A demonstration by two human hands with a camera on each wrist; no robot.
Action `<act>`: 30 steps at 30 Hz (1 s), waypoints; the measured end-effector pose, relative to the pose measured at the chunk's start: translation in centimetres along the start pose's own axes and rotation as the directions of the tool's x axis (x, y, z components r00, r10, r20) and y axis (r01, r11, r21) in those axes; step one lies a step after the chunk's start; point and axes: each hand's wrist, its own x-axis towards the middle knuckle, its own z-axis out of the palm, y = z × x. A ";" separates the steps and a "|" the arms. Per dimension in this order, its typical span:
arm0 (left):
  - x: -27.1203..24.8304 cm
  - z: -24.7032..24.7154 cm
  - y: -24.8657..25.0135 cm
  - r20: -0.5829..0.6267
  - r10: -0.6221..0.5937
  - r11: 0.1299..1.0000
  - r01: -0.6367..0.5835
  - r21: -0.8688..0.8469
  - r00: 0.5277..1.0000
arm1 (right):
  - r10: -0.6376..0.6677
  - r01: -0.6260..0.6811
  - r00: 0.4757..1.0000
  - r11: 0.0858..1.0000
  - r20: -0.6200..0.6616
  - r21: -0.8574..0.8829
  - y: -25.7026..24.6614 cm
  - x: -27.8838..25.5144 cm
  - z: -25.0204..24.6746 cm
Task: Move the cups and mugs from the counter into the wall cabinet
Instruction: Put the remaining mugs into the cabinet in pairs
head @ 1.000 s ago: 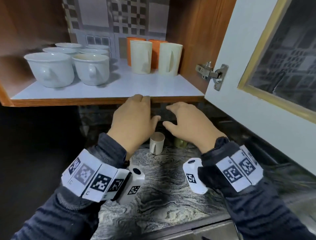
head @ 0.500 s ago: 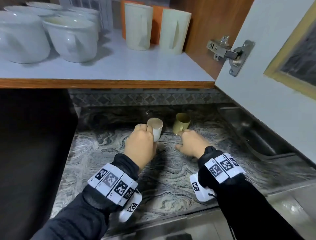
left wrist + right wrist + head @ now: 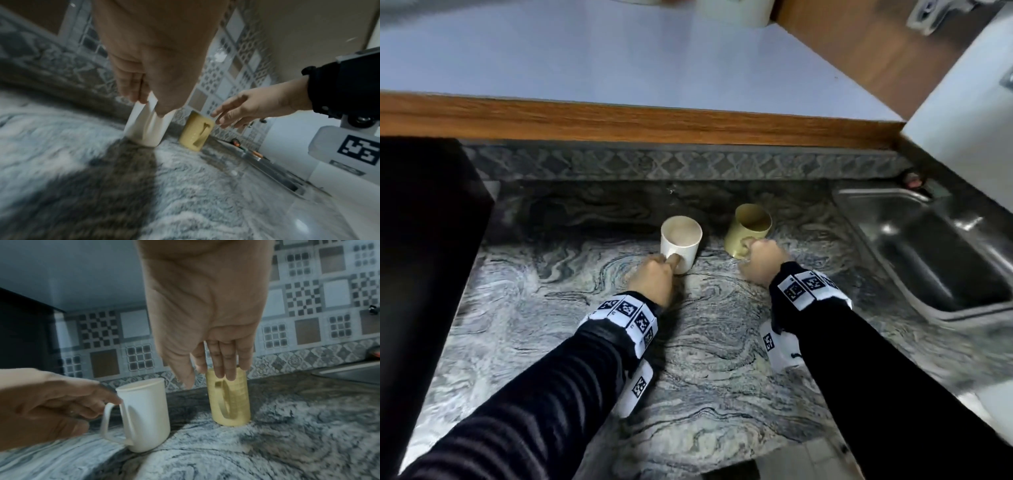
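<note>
Both hands have dropped from the cabinet shelf to the worktop; the left hand now curls its fingers round the white mug's handle; the right hand, fingers extended and nearly straight, reaches the yellow mug at its handle without gripping it; both mugs stand upright, side by side near the backsplash.

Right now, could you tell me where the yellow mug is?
In the head view the yellow mug stands upright on the marble counter, right of the white mug and left of the sink, with the right hand at its handle.
</note>
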 end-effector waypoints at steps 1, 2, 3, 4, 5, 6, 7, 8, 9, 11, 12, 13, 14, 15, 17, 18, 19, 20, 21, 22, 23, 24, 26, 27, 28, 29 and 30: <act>0.3 0.6 -0.3 -0.010 -0.001 0.999 0.000 -0.043 1.000 | 0.005 -0.005 1.000 1.000 -0.006 0.017 0.2 0.7 0.4; 0.6 1.1 -0.5 -0.022 -0.009 0.994 0.007 -0.105 1.000 | 0.014 -0.013 1.000 0.999 -0.014 0.033 0.3 1.3 0.8; 1.0 1.6 -0.9 -0.034 -0.025 0.984 0.018 -0.175 0.999 | 0.022 -0.021 0.999 0.999 -0.023 0.048 0.5 2.0 1.3; 1.3 2.1 -1.1 -0.058 -0.038 0.967 0.022 -0.252 0.998 | 0.038 -0.036 0.999 0.997 -0.035 0.069 0.6 2.5 1.7; 1.6 2.6 -1.3 -0.087 -0.051 0.944 0.020 -0.329 0.995 | 0.061 -0.056 0.997 0.993 -0.042 0.100 0.8 2.9 2.1; 1.9 3.0 -1.5 -0.120 -0.060 0.919 0.008 -0.395 0.991 | 0.085 -0.077 0.995 0.986 -0.047 0.149 0.9 3.4 2.5; 2.3 3.4 -1.6 -0.146 -0.065 0.896 -0.007 -0.445 0.987 | 0.105 -0.091 0.993 0.973 -0.056 0.214 1.1 3.7 2.8; 2.5 3.7 -1.7 -0.165 -0.062 0.877 -0.025 -0.481 0.984 | 0.125 -0.100 0.990 0.952 -0.071 0.289 1.3 4.0 3.2; 2.7 3.8 -1.7 -0.180 -0.058 0.864 -0.041 -0.501 0.982 | 0.144 -0.101 0.985 0.926 -0.094 0.364 1.4 4.1 3.5; 2.7 3.9 -1.7 -0.221 -0.042 0.859 -0.078 -0.505 0.974 | 0.168 -0.065 0.973 0.862 -0.161 0.503 1.4 4.2 4.3; 2.6 3.8 -1.7 -0.249 -0.033 0.855 -0.101 -0.509 0.968 | 0.177 -0.038 0.965 0.824 -0.192 0.565 1.4 4.0 4.7; 2.4 3.6 -1.6 -0.273 -0.030 0.845 -0.122 -0.520 0.962 | 0.188 -0.016 0.959 0.783 -0.210 0.622 1.4 3.7 5.2; 2.0 3.4 -1.6 -0.300 -0.024 0.833 -0.146 -0.533 0.954 | 0.194 0.007 0.956 0.739 -0.222 0.674 1.2 3.2 5.5; 1.5 3.2 -1.5 -0.320 -0.022 0.821 -0.166 -0.546 0.947 | 0.205 0.025 0.952 0.691 -0.229 0.723 1.0 2.6 5.9; 0.3 2.5 -1.4 -0.338 -0.040 0.790 -0.178 -0.587 0.940 | 0.236 0.053 0.944 0.582 -0.231 0.812 0.3 0.9 6.2; -0.4 2.3 -1.4 -0.335 -0.060 0.777 -0.166 -0.607 0.940 | 0.240 0.066 0.945 0.522 -0.221 0.850 0.0 -0.1 6.4; -1.3 2.0 -1.4 -0.325 -0.082 0.767 -0.149 -0.625 0.942 | 0.236 0.081 0.948 0.476 -0.215 0.876 -0.5 -1.3 6.6; -2.1 1.8 -1.5 -0.321 -0.094 0.754 -0.143 -0.641 0.942 | 0.229 0.100 0.948 0.451 -0.223 0.887 -1.0 -2.4 6.7; -3.0 1.6 -1.6 -0.320 -0.102 0.739 -0.143 -0.658 0.942 | 0.218 0.115 0.948 0.444 -0.231 0.889 -1.5 -3.7 6.8; -4.0 1.4 -1.7 -0.322 -0.104 0.725 -0.150 -0.673 0.941 | 0.205 0.133 0.949 0.421 -0.237 0.897 -1.9 -5.0 6.9; -5.1 1.1 -1.7 -0.320 -0.104 0.712 -0.154 -0.685 0.942 | 0.185 0.148 0.956 0.369 -0.229 0.918 -2.3 -6.4 6.7; -6.4 0.8 -1.8 -0.315 -0.108 0.700 -0.153 -0.698 0.943 | 0.153 0.164 0.964 0.302 -0.218 0.939 -2.8 -7.9 6.6; -8.8 0.2 -1.9 -0.305 -0.105 0.666 -0.160 -0.728 0.947 | 0.107 0.188 0.969 0.253 -0.220 0.949 -3.4 -10.7 6.2; -10.2 -0.2 -2.0 -0.307 -0.100 0.650 -0.172 -0.741 0.946 | 0.090 0.194 0.971 0.248 -0.222 0.949 -3.7 -12.2 5.8; -11.5 -0.7 -2.1 -0.309 -0.093 0.635 -0.183 -0.750 0.946 | 0.070 0.206 0.971 0.234 -0.227 0.950 -4.1 -13.6 5.3; -13.0 -1.4 -2.1 -0.305 -0.089 0.622 -0.186 -0.761 0.948 | 0.050 0.210 0.973 0.231 -0.227 0.950 -4.5 -15.1 4.7; -14.4 -2.0 -2.2 -0.302 -0.082 0.623 -0.187 -0.759 0.950 | 0.031 0.217 0.973 0.228 -0.229 0.949 -4.9 -16.4 4.1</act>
